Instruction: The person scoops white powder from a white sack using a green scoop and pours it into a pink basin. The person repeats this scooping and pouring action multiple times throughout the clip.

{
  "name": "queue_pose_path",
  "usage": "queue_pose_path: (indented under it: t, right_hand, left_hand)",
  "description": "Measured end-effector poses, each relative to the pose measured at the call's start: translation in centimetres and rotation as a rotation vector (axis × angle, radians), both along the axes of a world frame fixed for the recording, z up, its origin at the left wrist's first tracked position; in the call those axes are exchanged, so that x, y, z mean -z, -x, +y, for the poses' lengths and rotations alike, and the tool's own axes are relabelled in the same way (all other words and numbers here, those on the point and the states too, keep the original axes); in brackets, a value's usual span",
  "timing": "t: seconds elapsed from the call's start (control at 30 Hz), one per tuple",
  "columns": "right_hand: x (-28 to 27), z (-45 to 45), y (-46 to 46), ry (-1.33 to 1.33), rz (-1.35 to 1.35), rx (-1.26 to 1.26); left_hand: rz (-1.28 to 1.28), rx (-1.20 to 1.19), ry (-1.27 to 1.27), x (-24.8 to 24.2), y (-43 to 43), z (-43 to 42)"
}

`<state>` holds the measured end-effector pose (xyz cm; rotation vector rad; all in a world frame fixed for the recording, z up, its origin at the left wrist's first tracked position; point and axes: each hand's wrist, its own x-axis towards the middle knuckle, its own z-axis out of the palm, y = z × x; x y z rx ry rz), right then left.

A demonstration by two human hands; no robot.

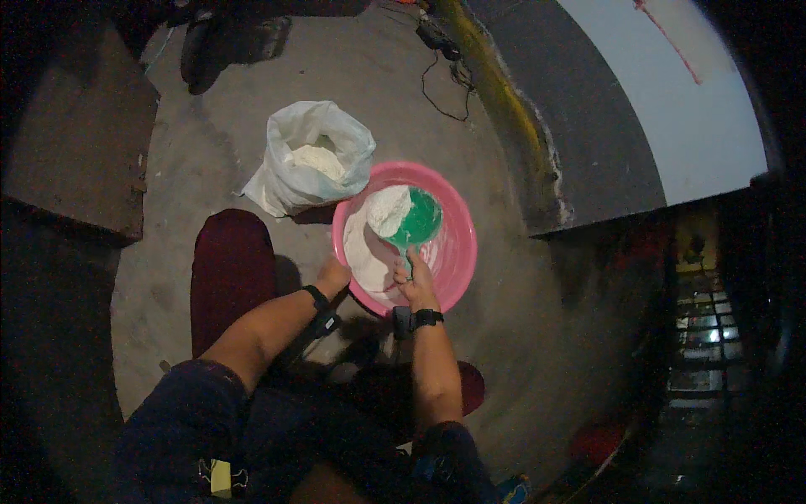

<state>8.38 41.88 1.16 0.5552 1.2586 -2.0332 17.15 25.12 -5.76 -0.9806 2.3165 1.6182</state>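
Observation:
A pink plastic basin (pixel 465 252) stands on the floor before me, with white powder (pixel 365 255) heaped along its left side. My right hand (pixel 417 280) grips the handle of a green plastic scoop (pixel 423 217) over the basin. White powder like flour fills the scoop's left half. At the basin's left rim, my left hand (pixel 335 275) is closed on the edge, its fingertips hidden from view. Just beyond it, touching or nearly touching the basin, a white woven sack (pixel 296 192) sits upright with its mouth wide open. More of the pale powder (pixel 318 160) shows inside the sack.
A brown box-like block (pixel 82 138) borders the floor on the left. To the right is a grey ledge (pixel 567 94) with a yellow-stained side. A black cable (pixel 434 107) with an adapter lies near its foot. A dark shoe-like shape (pixel 208 53) is at the top left.

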Motion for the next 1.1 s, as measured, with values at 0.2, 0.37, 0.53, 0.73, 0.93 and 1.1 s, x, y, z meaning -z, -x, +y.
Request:
queue_pose_path:
  t: [0.2, 0.37, 0.53, 0.73, 0.93, 1.1]
  right_hand:
    - [-4.5, -6.2, 2.3, -0.024, 0.152, -0.075]
    - [-4.8, -12.5, 5.5, -0.148, 0.326, -0.31]
    - [-2.3, -17.3, 9.6, -0.447, 0.444, -0.417]
    - [1.8, -20.4, 10.7, -1.061, 1.477, -0.625]
    - [0.1, -21.4, 7.7, -1.48, 1.228, -0.873]
    - [-1.0, -21.6, 7.8, -1.485, 1.239, -0.826]
  left_hand:
    - [0.156, 0.161, -0.013, -0.1, 0.2, -1.6]
    - [-0.104, 0.128, -0.052, 1.1, 1.1, -1.4]
    - [0.179, 0.34, 0.093, 2.5, 1.2, -2.7]
    - [0.288, 0.53, 0.5, 0.0, 2.3, -4.7]
    - [0.249, 0.438, 0.386, -0.8, 2.5, -4.3]
    - [0.265, 0.381, 0.338, -0.5, 2.6, -4.1]
